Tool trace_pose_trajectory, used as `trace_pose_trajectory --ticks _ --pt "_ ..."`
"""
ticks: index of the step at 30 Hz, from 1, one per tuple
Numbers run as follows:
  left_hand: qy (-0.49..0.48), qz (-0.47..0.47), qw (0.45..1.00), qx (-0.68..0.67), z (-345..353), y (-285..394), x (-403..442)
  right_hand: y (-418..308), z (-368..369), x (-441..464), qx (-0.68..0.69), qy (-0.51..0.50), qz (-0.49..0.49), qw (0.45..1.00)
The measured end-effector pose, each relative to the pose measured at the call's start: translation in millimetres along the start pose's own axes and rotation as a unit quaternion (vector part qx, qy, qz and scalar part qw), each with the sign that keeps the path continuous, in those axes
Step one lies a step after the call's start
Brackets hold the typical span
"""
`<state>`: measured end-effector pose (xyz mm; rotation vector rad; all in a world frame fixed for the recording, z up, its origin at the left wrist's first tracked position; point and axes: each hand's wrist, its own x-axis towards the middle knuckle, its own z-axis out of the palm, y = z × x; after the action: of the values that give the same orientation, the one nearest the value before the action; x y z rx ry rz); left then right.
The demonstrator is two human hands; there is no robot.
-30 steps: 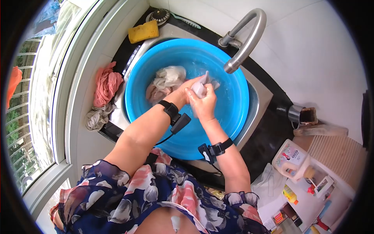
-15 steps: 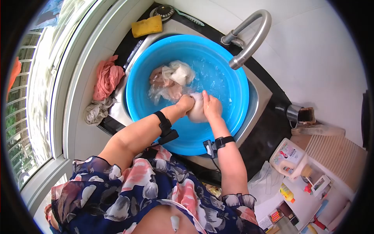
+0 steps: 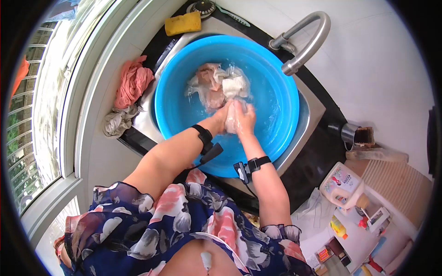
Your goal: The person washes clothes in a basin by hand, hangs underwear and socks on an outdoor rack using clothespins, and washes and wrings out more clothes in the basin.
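Note:
A big blue basin (image 3: 165, 138) of water sits in a steel sink. Over its middle, my left hand (image 3: 222, 116) and my right hand (image 3: 246, 120) are pressed together around a pale wet cloth (image 3: 231, 122). Both hands are closed on it, and much of the cloth is hidden by the fingers. Just beyond them, a pinkish wet cloth (image 3: 213, 97) and a white cloth (image 3: 235, 85) float bunched up in the water. The white one lies close to my fingertips.
A curved faucet (image 3: 311, 53) overhangs the basin's right rim. At the back left lies a yellow sponge (image 3: 183, 24). Wrung pink cloth (image 3: 133, 83) and greyish cloth (image 3: 120, 122) rest left of the steel sink (image 3: 309, 110). A detergent jug (image 3: 340, 184) stands at the lower right.
Both hands have come closer together, squeezing the pale cloth from a rounded bulge into a narrower bundle. The floating cloths now lie nearer my hands. The whole view has shifted slightly.

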<state>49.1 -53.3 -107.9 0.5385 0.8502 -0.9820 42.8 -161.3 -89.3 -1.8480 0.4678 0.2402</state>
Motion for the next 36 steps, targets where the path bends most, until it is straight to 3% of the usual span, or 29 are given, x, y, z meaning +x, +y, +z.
trace_pose_trajectory --ticks 2,3,5,8,10,12,13,14,15,16,17,18,19,20,22,23,25,26,28,30,32,34,36 --pt "-0.229 0.063 0.964 0.116 -8.4 10.6 5.6 -41.2 -1.6 -15.5 -0.114 0.02 -0.111 0.987" --pt "-0.288 0.09 0.946 0.115 -19.5 6.9 23.0 -59.4 -1.4 -28.7 -0.114 0.021 -0.109 0.987" --pt "-0.342 0.123 0.931 -0.004 -58.9 -11.1 93.5 -85.0 2.1 -50.1 -0.05 -0.011 -0.182 0.982" --pt "-0.385 0.132 0.91 -0.078 -94.1 -36.1 145.3 -75.6 10.0 -61.1 0.043 -0.043 -0.135 0.989" --pt "-0.318 0.192 0.908 0.194 -85.4 -38.4 127.4 -73.7 7.5 -60.8 0.043 -0.022 -0.168 0.985" --pt "-0.224 0.24 0.829 0.452 -68.8 -28.5 90.3 -58.7 1.5 -43.8 -0.023 0.095 -0.444 0.891" --pt "-0.169 0.256 0.766 0.565 -53.9 -26.9 64.6 -59.1 -7.6 -42.6 -0.034 0.077 -0.372 0.924" --pt "-0.11 0.267 0.683 0.671 -35.5 -18.9 32.9 -51.7 -20.4 -36.8 -0.034 0.076 -0.373 0.924" --pt "0.091 0.128 0.819 0.551 40.4 -8.6 -56.1 -37.3 -32.1 -24.8 -0.076 0.015 -0.234 0.969" --pt "0.094 0.131 0.817 0.553 38.9 -11.7 -61.4 -27.4 -40.1 -15.9 -0.118 -0.047 -0.088 0.988" --pt "0.154 0.163 0.848 0.479 38.1 -13.8 -59.5 -24.9 -46.1 -7.0 -0.12 -0.047 -0.093 0.987" --pt "0.212 0.193 0.872 0.397 32.8 -16.8 -52.8 -23.2 -51.1 0.0 -0.228 -0.083 -0.076 0.967" --pt "0.194 0.122 0.838 0.495 10.4 -2.4 -41.3 -15.4 -53.6 -8.9 -0.33 -0.122 -0.044 0.935" --pt "0.178 0.059 0.881 0.433 14.4 10.5 -54.5 -16.1 -59.4 -5.6 -0.329 -0.123 -0.045 0.935" --pt "0.201 -0.035 0.842 0.499 17.3 34.7 -64.3 -21.5 -77.4 5.2 -0.395 -0.123 0.004 0.91" --pt "0.2 -0.037 0.842 0.499 12.8 29.7 -60.8 -12.0 -83.6 5.3 -0.394 -0.098 -0.066 0.911" --pt "0.216 0.185 0.75 0.597 -2.7 13.5 -42.4 -2.5 -78.7 4.0 -0.39 -0.13 -0.066 0.909" --pt "0.214 0.184 0.75 0.597 -7.9 2.5 -31.5 4.6 -74.5 2.5 -0.385 -0.165 -0.068 0.906" --pt "0.19 0.172 0.7 0.666 -7.7 -17.0 -11.2 24.9 -54.9 7.9 -0.385 -0.19 -0.07 0.9" --pt "0.215 0.125 0.727 0.64 -6.4 -26.8 5.2 24.6 -38.9 7.4 -0.432 -0.31 0.087 0.842" --pt "0.17 0.151 0.812 0.538 -39.0 -31.5 48.1 42.3 -22.3 10.8 -0.436 -0.268 0.09 0.854" --pt "0.184 0.137 0.839 0.494 -30.6 -28.1 30.7 68.4 -17.3 11.1 -0.439 -0.227 0.101 0.863" --pt "0.206 0.112 0.887 0.397 -4.7 -21.8 -2.7 84.6 -25.4 14.0 -0.206 -0.217 0.137 0.944"
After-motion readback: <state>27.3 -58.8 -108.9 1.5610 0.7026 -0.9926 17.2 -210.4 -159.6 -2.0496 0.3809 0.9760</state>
